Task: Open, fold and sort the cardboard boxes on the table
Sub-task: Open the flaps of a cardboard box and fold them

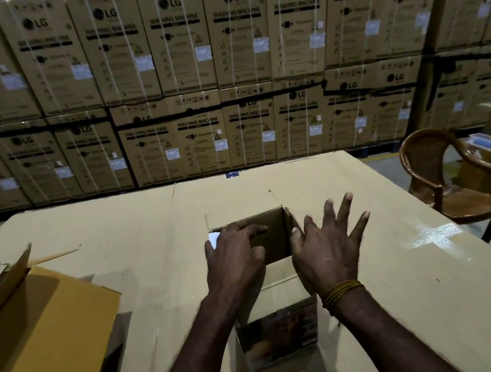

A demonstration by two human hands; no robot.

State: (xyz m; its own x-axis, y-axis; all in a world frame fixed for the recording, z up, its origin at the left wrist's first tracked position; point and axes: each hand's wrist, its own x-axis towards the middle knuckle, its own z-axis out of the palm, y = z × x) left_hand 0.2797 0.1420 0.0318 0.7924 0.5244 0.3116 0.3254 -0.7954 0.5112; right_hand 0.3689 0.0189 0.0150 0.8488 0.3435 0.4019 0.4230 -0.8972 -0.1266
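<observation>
A small cardboard box stands upright in the middle of the table, its top open and its printed side facing me. My left hand lies over the box's left top edge, fingers reaching across the opening. My right hand is at the box's right top edge with its fingers spread straight; the thumb touches the right flap. Neither hand visibly curls round the cardboard.
A larger open cardboard box with a raised flap lies at the table's left. A brown plastic chair stands to the right of the table. Stacked washing machine cartons form a wall behind.
</observation>
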